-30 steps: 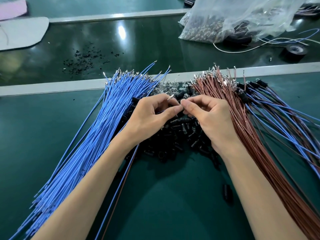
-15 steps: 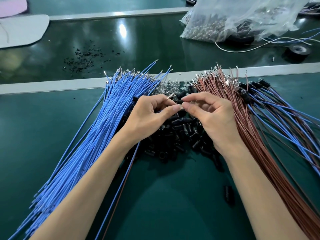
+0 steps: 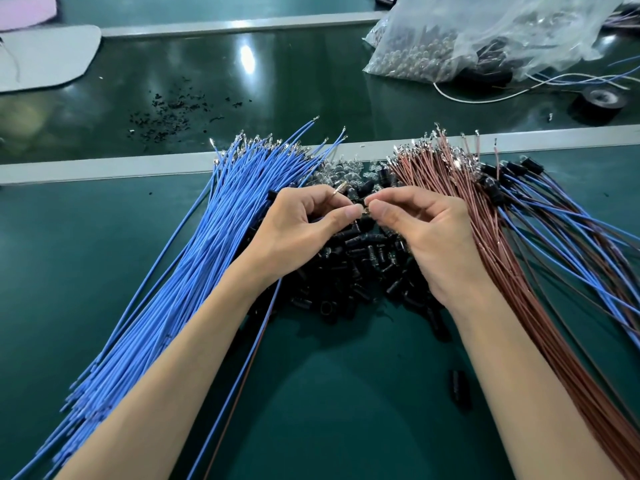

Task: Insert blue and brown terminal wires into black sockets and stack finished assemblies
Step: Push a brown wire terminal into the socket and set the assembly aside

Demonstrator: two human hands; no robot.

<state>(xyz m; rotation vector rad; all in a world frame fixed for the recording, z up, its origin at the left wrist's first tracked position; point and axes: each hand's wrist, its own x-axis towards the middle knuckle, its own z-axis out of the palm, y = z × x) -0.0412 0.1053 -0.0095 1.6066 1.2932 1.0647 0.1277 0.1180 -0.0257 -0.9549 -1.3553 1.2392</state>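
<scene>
A thick bundle of blue wires (image 3: 180, 282) fans out on the left, a bundle of brown wires (image 3: 491, 258) on the right. Between them lies a heap of black sockets (image 3: 349, 268). My left hand (image 3: 298, 230) pinches a blue and a brown wire (image 3: 242, 372) whose metal terminals stick out past its fingers. My right hand (image 3: 426, 237) pinches a small black socket (image 3: 364, 210) against those terminals, fingertips almost touching. Finished assemblies (image 3: 554, 216), black sockets with blue and brown wires, lie stacked at the far right.
One loose socket (image 3: 459, 388) lies near my right forearm. Clear bulbs (image 3: 343, 169) sit behind the heap. Beyond a metal rail (image 3: 104, 166) are black crumbs (image 3: 173, 114), a plastic bag of parts (image 3: 467, 39), a tape roll (image 3: 601, 100) and a white sheet (image 3: 45, 57).
Both hands have shifted slightly and stayed pinched together over the socket heap. The piles have not moved.
</scene>
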